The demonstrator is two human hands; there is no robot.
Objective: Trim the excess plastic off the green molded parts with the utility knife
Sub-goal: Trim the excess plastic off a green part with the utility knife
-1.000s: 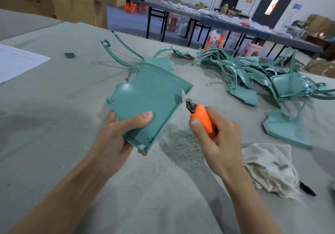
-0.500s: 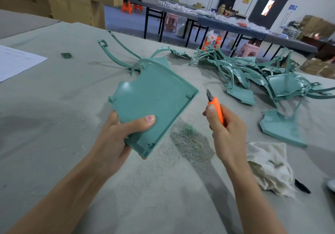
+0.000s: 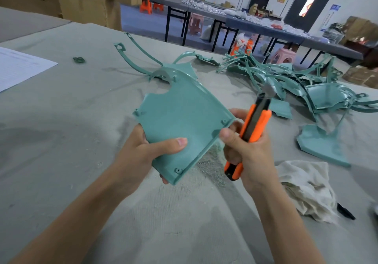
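While a heap of green parts point(image 3: 302, 83) sprawls over the far right of the table, another part point(image 3: 321, 145) lies flat near a crumpled rag point(image 3: 306, 188), with a black pen point(image 3: 345, 212) at the rag's right edge. A part with long curved arms point(image 3: 178, 70) lies behind the held one, which hides its near side.

The left hand point(image 3: 143, 153) grips the held part point(image 3: 180, 118) above the table, thumb curled over its face and fingers beneath. It is tilted toward the camera, its notched edge pointing away. The right hand point(image 3: 247, 155) is wrapped round the orange knife point(image 3: 254, 124), thumb just beside the part's right edge. The knife's long axis runs near to far, blade end up and away.

Fine shavings point(image 3: 210, 167) lie on the grey cloth point(image 3: 61, 141) under the hands, and a sheet of paper point(image 3: 18, 67) lies far left. Cardboard boxes point(image 3: 81, 1) and long dark tables point(image 3: 266, 26) stand behind.
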